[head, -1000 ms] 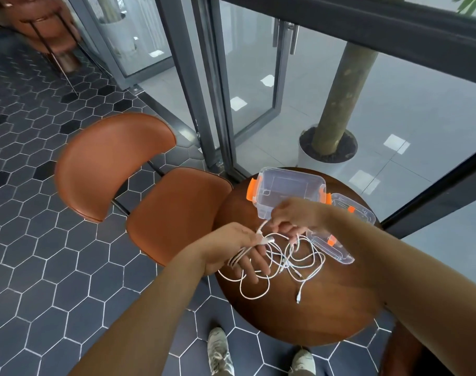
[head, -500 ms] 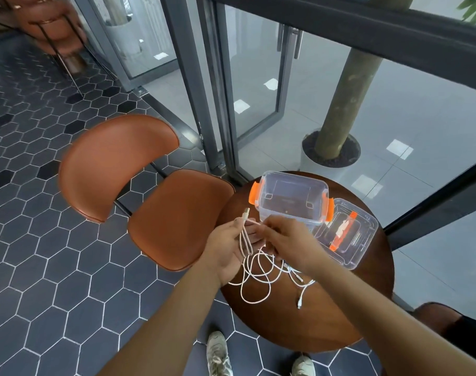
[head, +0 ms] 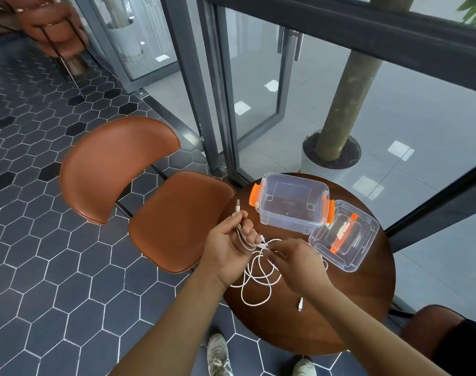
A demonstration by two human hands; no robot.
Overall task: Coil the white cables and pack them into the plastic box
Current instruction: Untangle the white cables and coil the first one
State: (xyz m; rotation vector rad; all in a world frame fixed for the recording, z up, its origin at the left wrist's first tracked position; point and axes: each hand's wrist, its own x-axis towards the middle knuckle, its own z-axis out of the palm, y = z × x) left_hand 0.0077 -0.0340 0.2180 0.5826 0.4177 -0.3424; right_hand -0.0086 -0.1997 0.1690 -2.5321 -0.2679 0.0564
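Note:
White cables (head: pixel 258 278) lie in loose loops on the round wooden table (head: pixel 353 308). My left hand (head: pixel 226 248) grips a bundle of cable strands, with a plug end sticking up past the thumb. My right hand (head: pixel 291 253) pinches a cable near the left fingers. A loose plug end (head: pixel 300 303) rests on the table below my right wrist. The clear plastic box (head: pixel 292 202) with orange clips stands open and empty at the table's far side. Its clear lid (head: pixel 344 237) lies beside it to the right.
An orange-brown chair (head: pixel 150 191) stands left of the table. Glass doors with dark frames (head: pixel 212 104) and a potted tree trunk (head: pixel 337 137) are behind the table. Another brown seat (head: pixel 432 335) is at the lower right. My shoes (head: pixel 218 354) show below the table edge.
My left hand has turned palm up and holds the strands more upright, so the plug end sticks higher. My right hand has slid along a cable toward the left fingers.

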